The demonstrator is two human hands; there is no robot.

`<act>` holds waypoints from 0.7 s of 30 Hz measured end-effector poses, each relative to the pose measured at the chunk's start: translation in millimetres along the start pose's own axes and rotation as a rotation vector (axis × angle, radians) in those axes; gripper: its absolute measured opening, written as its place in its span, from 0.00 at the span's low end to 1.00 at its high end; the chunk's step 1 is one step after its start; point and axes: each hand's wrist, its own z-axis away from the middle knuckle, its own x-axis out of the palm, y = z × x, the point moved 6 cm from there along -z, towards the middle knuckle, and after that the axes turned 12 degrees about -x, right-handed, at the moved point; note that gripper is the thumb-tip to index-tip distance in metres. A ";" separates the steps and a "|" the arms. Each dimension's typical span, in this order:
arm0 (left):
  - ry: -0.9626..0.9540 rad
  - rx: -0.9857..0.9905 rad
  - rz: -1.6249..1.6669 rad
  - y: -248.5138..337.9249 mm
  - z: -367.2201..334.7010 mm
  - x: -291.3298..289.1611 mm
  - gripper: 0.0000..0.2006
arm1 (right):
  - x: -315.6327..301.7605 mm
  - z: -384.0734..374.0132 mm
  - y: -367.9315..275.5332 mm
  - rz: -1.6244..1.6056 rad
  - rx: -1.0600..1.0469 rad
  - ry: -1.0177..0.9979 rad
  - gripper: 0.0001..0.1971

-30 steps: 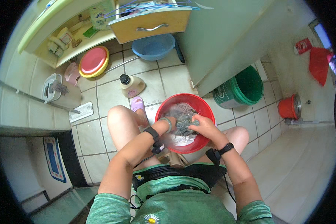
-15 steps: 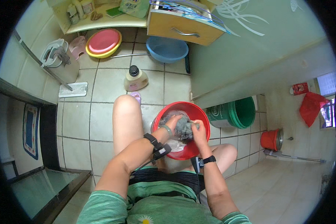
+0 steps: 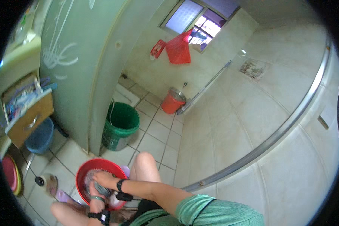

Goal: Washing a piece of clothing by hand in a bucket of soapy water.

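Note:
A wet grey cloth (image 3: 103, 190) lies bunched in the red basin (image 3: 116, 169) between my knees, with sudsy water around it. My left hand (image 3: 96, 193), a bracelet at its wrist, grips the cloth from the near left. From the right, my right hand (image 3: 106, 179) closes over the cloth, its fingers partly hidden. Something whitish sits in the basin near my right wrist, too covered to make out. Straps with small dark devices wrap both wrists.
A green bucket (image 3: 115, 137) stands beyond the basin, near the frosted partition (image 3: 69, 98). Left of the basin is a black-capped bottle (image 3: 48, 184). A blue basin (image 3: 40, 137) sits under an open drawer (image 3: 32, 122). A red bucket (image 3: 172, 103) and mop stand by the far wall.
The view has swung to the right, bringing the window and shower wall into sight. Both hands remain on the cloth in the basin; my right hand has come over toward my left.

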 end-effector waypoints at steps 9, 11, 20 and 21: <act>0.006 0.118 -0.169 4.0 -56.2 -14.2 0.16 | 6.1 30.4 66.1 -0.554 0.018 0.161 0.17; 0.073 0.186 0.015 16.4 -49.6 -6.5 0.14 | -11.8 34.4 40.9 -0.861 0.130 0.133 0.13; 0.271 0.441 -0.104 47.0 -14.5 -17.9 0.16 | 5.1 18.2 86.6 -1.051 0.306 0.302 0.14; 0.336 0.505 -0.175 46.2 -7.8 -13.5 0.17 | 5.3 19.2 84.1 -0.900 0.244 0.276 0.15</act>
